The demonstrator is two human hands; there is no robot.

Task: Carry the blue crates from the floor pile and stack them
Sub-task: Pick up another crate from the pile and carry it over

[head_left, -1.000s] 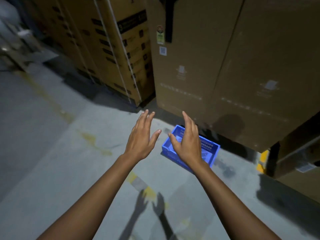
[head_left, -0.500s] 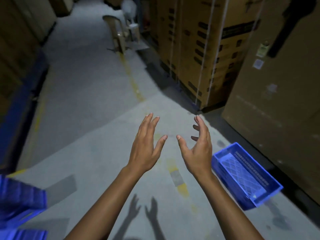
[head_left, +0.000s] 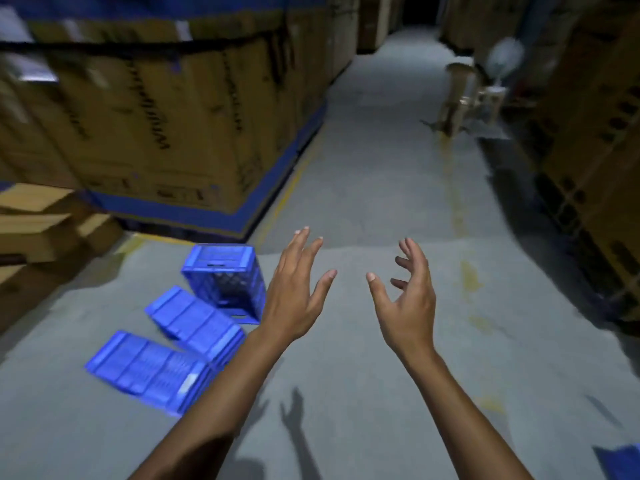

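Note:
Three blue crates lie loose on the grey floor at the lower left. The farthest crate (head_left: 225,280) rests on its side with its mesh bottom facing me. A second crate (head_left: 194,320) leans upside down in front of it, and a third crate (head_left: 149,370) lies nearest me. My left hand (head_left: 294,296) hovers open just right of the farthest crate, touching nothing. My right hand (head_left: 407,299) is open too, fingers curled, over bare floor. A blue corner of another crate (head_left: 620,462) shows at the bottom right edge.
Tall cardboard boxes on a blue pallet base (head_left: 194,209) wall the left side, with smaller cartons (head_left: 34,223) at far left. More stacked boxes (head_left: 595,133) line the right. An aisle runs ahead to plastic chairs and a fan (head_left: 478,95). Faded yellow lines mark the floor.
The view has swung left, away from the single crate by the right-hand boxes, and the floor pile of three crates has come into sight. Both hands stay open and have spread wider apart.

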